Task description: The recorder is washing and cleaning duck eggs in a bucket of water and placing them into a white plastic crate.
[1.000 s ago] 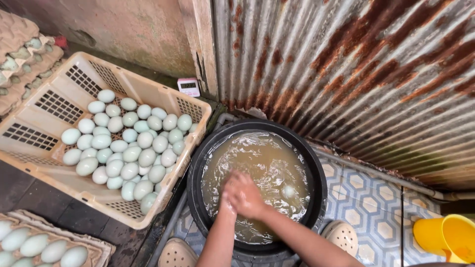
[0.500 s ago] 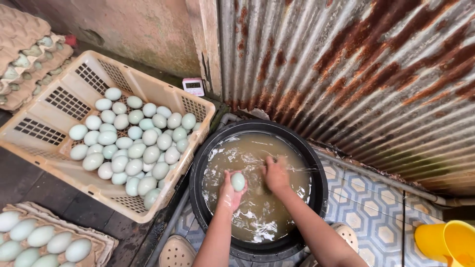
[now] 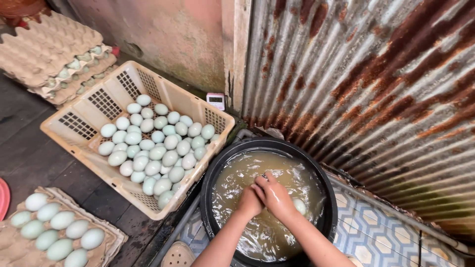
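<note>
A carton (image 3: 54,232) of pale eggs lies far left, then a crate (image 3: 89,106) of eggs (image 3: 158,148). In the black tub (image 3: 213,168) of murky water, the left hand (image 3: 249,202) and right hand (image 3: 274,198) press together — what they grip I cannot tell. One egg (image 3: 299,205) floats just right of them.

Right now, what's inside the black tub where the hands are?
The black tub holds murky brown water. Both hands, left hand and right hand, meet in it, and one pale egg floats beside them. The cloudy water hides anything deeper or between the hands.
</note>
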